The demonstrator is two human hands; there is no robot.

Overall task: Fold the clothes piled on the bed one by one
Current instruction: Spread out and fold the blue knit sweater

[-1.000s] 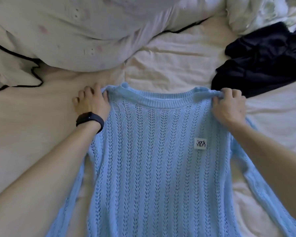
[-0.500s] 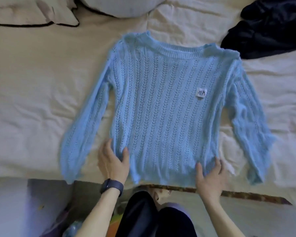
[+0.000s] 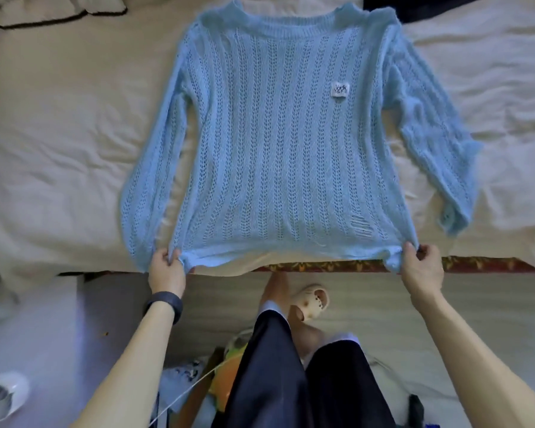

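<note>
The light-blue open-knit pullover lay spread flat on the cream-sheeted bed, its hem at the near edge. The left hand pinched one hem corner and the right hand pinched the other. Too hard a tug would likely stretch the loose knit, widen the laddered patch near the hem, or drag the pullover off the bed.

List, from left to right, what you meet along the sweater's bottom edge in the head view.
First the left hand, pinching one hem corner → sweater hem → right hand, pinching the other corner → sleeve cuff lying on the bed sheet.
</note>
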